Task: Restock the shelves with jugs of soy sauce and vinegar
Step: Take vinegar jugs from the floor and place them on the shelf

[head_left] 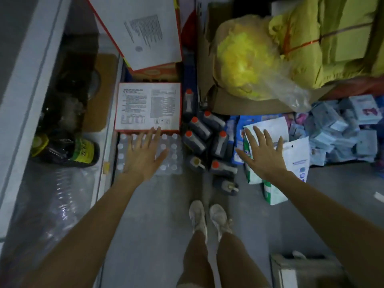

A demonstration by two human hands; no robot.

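Reaching down for the jugs (196,140), dark with red caps, heaped on the floor (145,215); no grab yet. Holding left hand (143,154) left of the jugs over a water-bottle pack (174,156), right hand (261,152) right of them over white bags (297,154), both spread, empty. Next likely needs fingers curled round one jug's handle.

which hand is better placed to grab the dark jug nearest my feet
Right, probably. The right hand, open, is nearer the dark plastic jug with the pale cap; the left hand, also open, is farther off over the shrink-wrapped pack of water bottles.
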